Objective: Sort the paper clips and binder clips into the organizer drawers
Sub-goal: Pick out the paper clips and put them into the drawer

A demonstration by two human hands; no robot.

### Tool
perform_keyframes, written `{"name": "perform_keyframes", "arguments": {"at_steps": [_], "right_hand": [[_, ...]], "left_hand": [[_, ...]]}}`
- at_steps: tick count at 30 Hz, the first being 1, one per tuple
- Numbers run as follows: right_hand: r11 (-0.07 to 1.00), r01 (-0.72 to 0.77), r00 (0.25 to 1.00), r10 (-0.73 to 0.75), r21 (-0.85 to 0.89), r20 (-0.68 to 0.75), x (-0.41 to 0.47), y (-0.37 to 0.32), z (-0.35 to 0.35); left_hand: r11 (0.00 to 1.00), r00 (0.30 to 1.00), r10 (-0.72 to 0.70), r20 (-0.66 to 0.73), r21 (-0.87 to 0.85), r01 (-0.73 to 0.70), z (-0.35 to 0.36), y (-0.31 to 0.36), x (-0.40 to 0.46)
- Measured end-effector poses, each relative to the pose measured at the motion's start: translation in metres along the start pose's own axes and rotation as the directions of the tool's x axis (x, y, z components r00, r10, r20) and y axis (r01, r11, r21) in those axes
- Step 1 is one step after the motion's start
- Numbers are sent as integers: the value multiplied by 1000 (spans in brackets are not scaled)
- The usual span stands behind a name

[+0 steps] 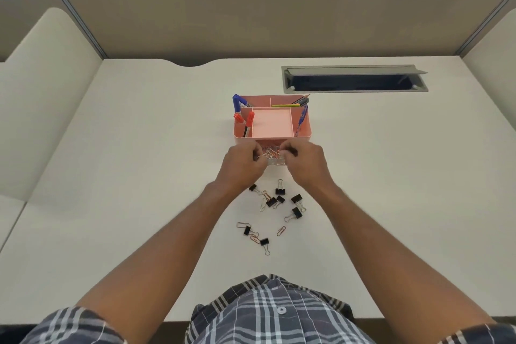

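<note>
A pink plastic desk organizer (272,135) stands on the cream desk (139,148), just past the two hands. Its back row has two compartments: the one at 10 o'clock holds a blue-capped marker (237,100), the one at 1 o'clock holds a yellow pencil (284,105) lying flat with darker pencils beside it. The narrow compartment at 9 o'clock holds red-capped pens (249,120), the narrow one at 3 o'clock a blue pen (302,117). The square middle tray (272,123) shows only its pink floor.

At 6 o'clock of the organizer a clear plastic drawer (276,160) is pulled out, with a heap of copper and silver paper clips (270,151) inside. The left hand (241,166) and right hand (303,162) meet over this drawer, fingers curled in. The left seems to pinch a thin clip at its fingertips; whether the right holds anything cannot be told.

Toward the person, at 6 o'clock of the drawer, black binder clips (280,190) lie scattered between the forearms, mixed with a few loose paper clips (281,231).
</note>
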State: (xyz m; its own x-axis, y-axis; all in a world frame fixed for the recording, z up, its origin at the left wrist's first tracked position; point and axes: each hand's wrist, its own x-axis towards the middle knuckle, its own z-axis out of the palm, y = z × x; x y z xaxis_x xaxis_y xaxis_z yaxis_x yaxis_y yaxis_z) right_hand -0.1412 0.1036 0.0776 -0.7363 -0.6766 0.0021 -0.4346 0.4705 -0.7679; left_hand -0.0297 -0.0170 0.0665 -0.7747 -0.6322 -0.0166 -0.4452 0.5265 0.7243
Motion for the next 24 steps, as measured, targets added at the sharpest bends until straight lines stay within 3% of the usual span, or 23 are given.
{"name": "perform_keyframes", "arguments": {"at_steps": [6, 15, 20, 24], "right_hand": [[990, 42, 999, -37, -131, 40, 23, -3, 9], [979, 130, 991, -124, -154, 48, -8, 12, 2], [886, 162, 944, -11, -434, 331, -42, 50, 26], [858, 246, 921, -62, -450, 385, -63, 67, 42]], "left_hand": [[963, 999, 40, -2, 266, -38, 9, 8, 29], [973, 974, 205, -99, 128, -192, 18, -17, -6], [972, 988, 126, 91, 186, -141, 43, -53, -46], [951, 967, 99, 236, 264, -162, 58, -62, -58]]}}
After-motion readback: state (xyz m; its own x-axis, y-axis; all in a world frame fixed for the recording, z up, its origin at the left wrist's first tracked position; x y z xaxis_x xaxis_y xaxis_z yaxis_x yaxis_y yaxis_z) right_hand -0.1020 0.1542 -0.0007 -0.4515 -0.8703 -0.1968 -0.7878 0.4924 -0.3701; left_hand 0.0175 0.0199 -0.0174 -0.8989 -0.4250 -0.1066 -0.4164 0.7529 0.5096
